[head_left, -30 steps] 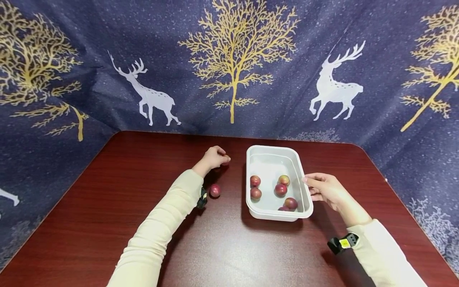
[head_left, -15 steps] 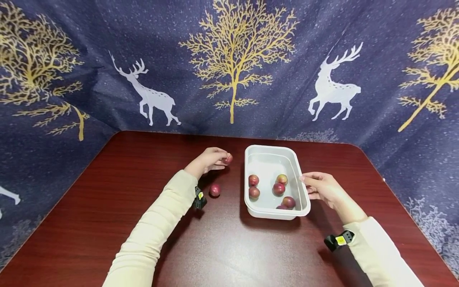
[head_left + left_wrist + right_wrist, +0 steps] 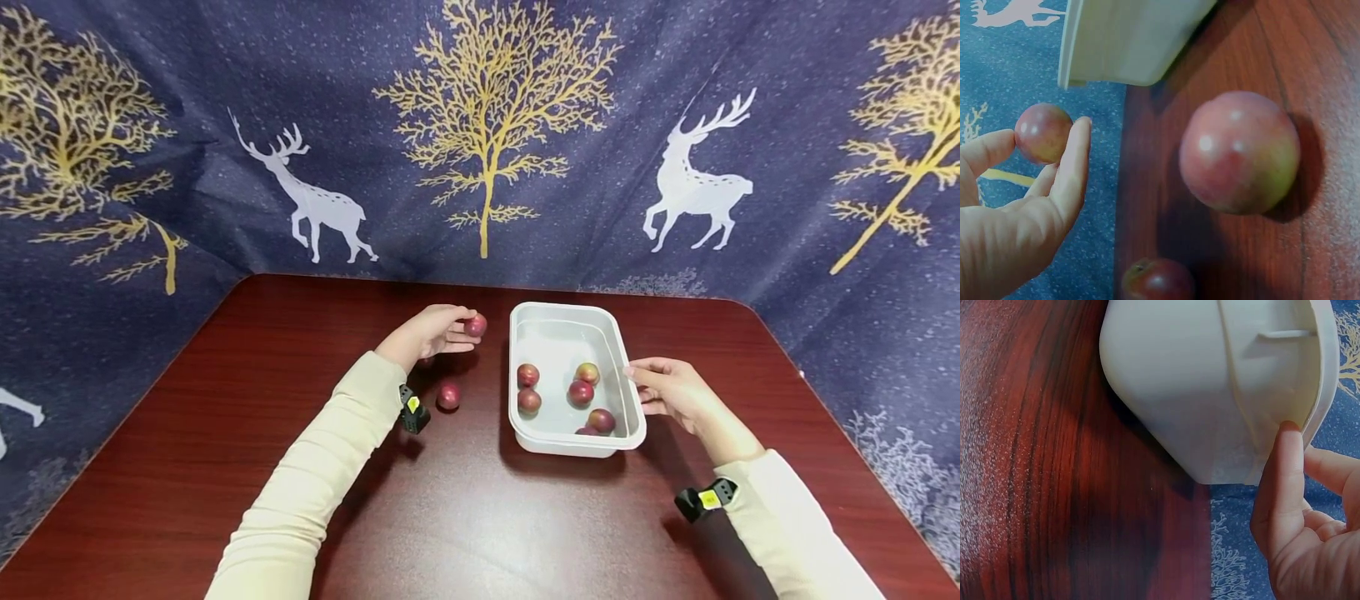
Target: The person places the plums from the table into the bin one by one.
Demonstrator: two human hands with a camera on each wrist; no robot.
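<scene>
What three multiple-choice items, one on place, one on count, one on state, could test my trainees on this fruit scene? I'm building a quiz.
1. Where is the white tub?
A. right of the loose fruit
B. on the floor
C. on the cloth

2. How many fruits lie in the tub?
A. one
B. five
C. nine

3. What is the left hand doing?
A. resting flat
B. pinching a fruit
C. gripping the tub

Key: 1 A, the fruit on the table lies to its left; 2 B, five show inside; 3 B, fingertips clasp it.
</scene>
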